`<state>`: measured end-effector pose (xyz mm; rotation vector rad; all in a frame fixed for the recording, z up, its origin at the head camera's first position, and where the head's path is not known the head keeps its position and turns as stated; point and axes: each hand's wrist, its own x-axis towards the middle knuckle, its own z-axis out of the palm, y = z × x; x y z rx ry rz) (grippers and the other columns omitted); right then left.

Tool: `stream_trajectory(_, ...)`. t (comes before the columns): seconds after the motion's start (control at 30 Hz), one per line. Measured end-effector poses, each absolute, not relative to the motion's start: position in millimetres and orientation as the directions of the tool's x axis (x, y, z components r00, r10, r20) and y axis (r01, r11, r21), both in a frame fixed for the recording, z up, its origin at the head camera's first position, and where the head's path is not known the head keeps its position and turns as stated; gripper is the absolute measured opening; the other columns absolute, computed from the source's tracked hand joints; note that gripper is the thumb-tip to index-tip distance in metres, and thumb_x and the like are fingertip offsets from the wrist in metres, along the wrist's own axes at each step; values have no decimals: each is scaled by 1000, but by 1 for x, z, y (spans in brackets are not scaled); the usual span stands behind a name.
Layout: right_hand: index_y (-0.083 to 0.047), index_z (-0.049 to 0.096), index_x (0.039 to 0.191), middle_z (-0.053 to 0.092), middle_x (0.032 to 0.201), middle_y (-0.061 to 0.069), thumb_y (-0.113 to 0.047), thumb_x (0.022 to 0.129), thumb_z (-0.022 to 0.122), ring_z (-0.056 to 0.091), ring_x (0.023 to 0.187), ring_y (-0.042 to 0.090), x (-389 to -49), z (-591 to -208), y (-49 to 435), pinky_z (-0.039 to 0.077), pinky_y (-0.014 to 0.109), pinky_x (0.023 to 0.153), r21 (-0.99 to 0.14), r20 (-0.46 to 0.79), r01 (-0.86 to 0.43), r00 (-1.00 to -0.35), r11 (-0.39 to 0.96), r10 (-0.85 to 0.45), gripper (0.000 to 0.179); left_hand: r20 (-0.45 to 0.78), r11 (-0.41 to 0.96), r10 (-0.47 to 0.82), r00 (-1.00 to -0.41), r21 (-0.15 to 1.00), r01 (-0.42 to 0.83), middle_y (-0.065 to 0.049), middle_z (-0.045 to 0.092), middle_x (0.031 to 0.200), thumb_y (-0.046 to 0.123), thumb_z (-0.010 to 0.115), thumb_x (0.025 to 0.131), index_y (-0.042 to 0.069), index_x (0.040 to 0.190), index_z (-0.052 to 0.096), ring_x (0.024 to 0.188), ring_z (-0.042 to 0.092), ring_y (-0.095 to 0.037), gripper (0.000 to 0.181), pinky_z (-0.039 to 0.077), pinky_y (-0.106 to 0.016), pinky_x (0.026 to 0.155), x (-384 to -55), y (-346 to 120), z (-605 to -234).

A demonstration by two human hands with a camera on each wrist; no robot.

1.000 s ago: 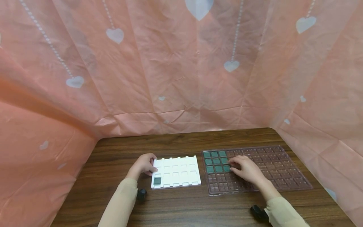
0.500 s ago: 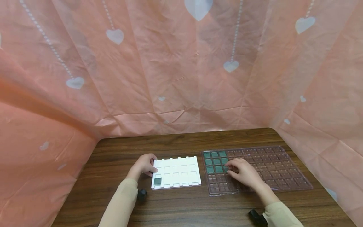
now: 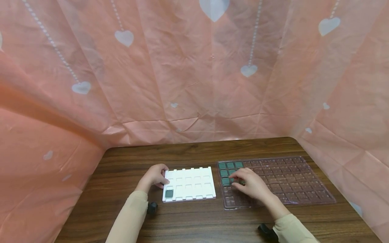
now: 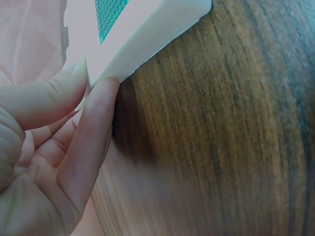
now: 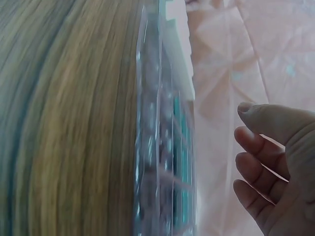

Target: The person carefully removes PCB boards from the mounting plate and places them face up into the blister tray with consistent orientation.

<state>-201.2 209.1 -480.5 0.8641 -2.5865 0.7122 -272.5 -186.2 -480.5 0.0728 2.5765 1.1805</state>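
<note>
My left hand (image 3: 155, 176) pinches the left edge of a white pocketed tray (image 3: 190, 182). In the left wrist view, thumb and fingers grip the tray's corner. One green square tile (image 3: 169, 193) sits in its near-left pocket. To the right lies a clear plastic tray (image 3: 291, 179) with many square cells. Green square tiles (image 3: 226, 165) fill several cells at its far-left part. Over those tiles hovers my right hand (image 3: 252, 182), covering some of them. In the right wrist view, its thumb and loosely bent fingers stand apart with nothing visible between them.
Both trays lie on a dark wood-grain table (image 3: 188, 222), a narrow gap between them. A pink curtain (image 3: 194, 84) with white hearts hangs behind the table and along its sides. Black wrist straps (image 3: 152, 208) show at the sleeves.
My right hand has moved left across the green tiles, from beside their right column to over their middle. My left hand stays on the white tray's edge.
</note>
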Motion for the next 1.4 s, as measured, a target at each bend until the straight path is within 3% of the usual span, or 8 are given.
stream_trajectory(0.7, -10, 72, 104, 65, 90, -4, -11, 82, 81, 56, 86, 14, -204, -479, 167, 52, 34, 73, -364, 441, -690, -719, 625, -536, 24, -256, 659, 167, -952, 747, -85, -14, 50, 82, -11, 82, 72, -4, 115, 61, 66, 57, -23, 48, 60, -33, 52, -272, -186, -480)
stream_trajectory(1.4, -12, 73, 102, 67, 92, -3, -9, 79, 81, 58, 88, 14, -206, -481, 119, 52, 30, 76, -333, 512, -785, -616, 523, -599, 24, -257, 655, 169, -951, 750, -87, -13, 49, 82, -12, 82, 71, -5, 115, 61, 65, 57, -23, 49, 60, -33, 51, -273, -186, -479)
